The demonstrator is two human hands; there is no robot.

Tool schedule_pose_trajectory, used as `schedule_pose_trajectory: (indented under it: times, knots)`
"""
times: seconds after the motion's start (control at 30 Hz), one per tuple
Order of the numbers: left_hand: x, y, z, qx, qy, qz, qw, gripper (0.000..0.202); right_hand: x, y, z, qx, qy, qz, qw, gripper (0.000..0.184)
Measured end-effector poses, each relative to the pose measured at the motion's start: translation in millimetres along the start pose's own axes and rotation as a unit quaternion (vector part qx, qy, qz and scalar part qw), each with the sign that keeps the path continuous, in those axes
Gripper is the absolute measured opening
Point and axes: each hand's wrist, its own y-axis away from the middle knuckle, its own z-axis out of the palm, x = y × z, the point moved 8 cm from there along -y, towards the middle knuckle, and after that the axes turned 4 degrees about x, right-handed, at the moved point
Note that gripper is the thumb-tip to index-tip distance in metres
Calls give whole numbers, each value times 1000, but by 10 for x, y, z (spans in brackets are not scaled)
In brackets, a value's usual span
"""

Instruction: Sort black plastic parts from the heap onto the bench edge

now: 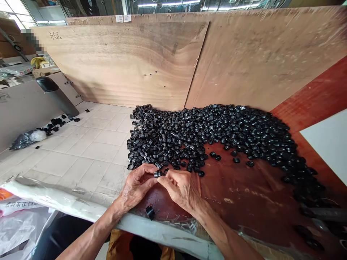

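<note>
Near the front of the table, my left hand (138,184) and my right hand (180,186) meet around a small black plastic cap (158,174). Thumb and forefinger of each hand pinch it from opposite sides. A bit of another dark piece shows by the right fingertips, too small to make out. Just beyond the fingers lies a wide heap of similar black caps (168,139). One loose black cap (150,212) rests closer to me, below my hands, near the table's padded edge.
A wooden board (130,61) walls off the back. To the left are white tiles (104,137), a grey bottle (61,97) leaning there, scattered black pieces (55,123) and a dark plastic bag (25,140). Reddish-brown sheeting (225,187) covers the right side.
</note>
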Motion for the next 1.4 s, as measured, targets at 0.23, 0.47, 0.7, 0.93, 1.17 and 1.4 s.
schedule_pose_trajectory:
  times: [0.23, 0.47, 0.7, 0.93, 1.17, 1.4]
  knots:
    - [26, 6, 9, -9, 36, 6, 999, 14, -54, -15, -21, -12, -2, -6, 1000, 30]
    - [6, 25, -3, -10, -19, 10, 1000, 17, -27, -19, -28, 0, -11, 10, 1000, 23]
    - [33, 12, 10, -10, 11, -4, 1000, 15, -11, 5, -18, 13, 16, -3, 1000, 29]
    - [41, 10, 7, -8, 28, -23, 999, 15, -43, 9, -34, 15, 44, -35, 998, 28]
    - [68, 4, 30, -15, 15, -6, 1000, 15, -31, -3, -15, 11, 29, -37, 999, 27]
    - [101, 22, 57, -37, 4, -7, 999, 16, -91, 5, -60, 18, 2, -49, 999, 9]
